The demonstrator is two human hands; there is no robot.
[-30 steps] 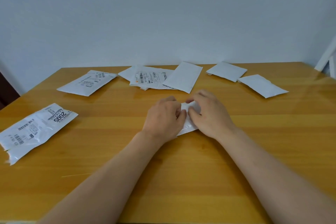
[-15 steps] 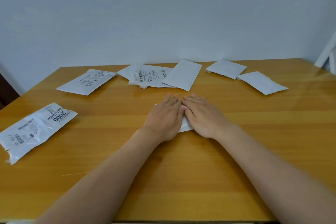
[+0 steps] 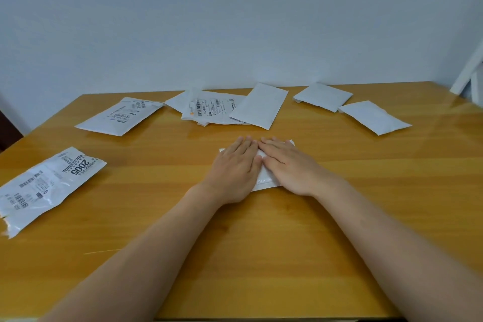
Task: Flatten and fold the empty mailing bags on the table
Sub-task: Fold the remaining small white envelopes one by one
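pressing the fold flat

mid tabletop (image 3: 339,217), both hands lie flat, fingers straight, on a small white mailing bag (image 3: 264,182): left hand (image 3: 235,170), right hand (image 3: 290,167). it looks thin, light, slippery plastic, so i'd pinch it at the edges. its long axis seems to run left-right, though it's mostly hidden.
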